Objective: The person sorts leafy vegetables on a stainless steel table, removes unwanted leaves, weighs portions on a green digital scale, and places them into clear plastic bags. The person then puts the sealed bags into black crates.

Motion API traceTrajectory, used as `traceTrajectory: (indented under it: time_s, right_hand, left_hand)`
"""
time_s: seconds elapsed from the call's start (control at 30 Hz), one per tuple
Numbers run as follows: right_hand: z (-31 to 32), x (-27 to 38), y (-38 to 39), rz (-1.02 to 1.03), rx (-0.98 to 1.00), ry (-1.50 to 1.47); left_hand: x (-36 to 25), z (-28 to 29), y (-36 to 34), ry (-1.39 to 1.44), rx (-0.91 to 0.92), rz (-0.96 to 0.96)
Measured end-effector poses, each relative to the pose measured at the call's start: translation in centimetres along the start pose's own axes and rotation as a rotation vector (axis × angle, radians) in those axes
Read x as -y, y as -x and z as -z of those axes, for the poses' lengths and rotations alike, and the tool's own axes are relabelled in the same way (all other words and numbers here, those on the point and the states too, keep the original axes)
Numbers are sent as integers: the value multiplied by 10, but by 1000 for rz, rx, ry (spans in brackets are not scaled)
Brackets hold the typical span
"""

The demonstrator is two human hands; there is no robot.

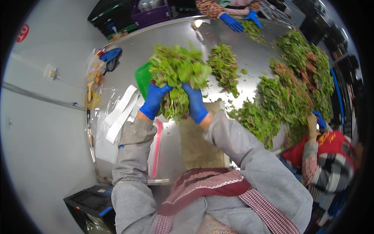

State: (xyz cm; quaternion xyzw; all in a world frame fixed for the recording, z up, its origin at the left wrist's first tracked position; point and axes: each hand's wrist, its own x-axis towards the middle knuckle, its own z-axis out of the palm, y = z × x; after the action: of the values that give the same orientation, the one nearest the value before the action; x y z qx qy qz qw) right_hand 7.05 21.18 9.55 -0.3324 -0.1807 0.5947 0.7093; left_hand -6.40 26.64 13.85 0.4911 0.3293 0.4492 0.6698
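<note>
Green leaves in a thick bunch (177,64) are held above the counter (169,154), gripped between the person's blue-gloved left hand (156,100) and right hand (196,103), both closed against its sides. Partly behind it shows a green tray (142,78). White strips (116,110) lie near the counter's left edge. Leafy piles (269,103) spread toward the right edge, where 1 co-worker (333,156) stands; another person's gloved hands (231,23) are at the far edge.

head-worn fisheye view, facing down, near above table (136,52)
</note>
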Motion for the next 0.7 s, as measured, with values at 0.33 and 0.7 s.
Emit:
traceTrajectory:
  time_s: [0.33, 0.7]
  right_hand:
    - [104, -88, 191, 84, -611, 129]
    - [146, -73, 242, -25, -400, 850]
  left_hand:
    - [141, -13, 55, -433, 757, 646]
    - [144, -44, 62, -519, 1011, 453]
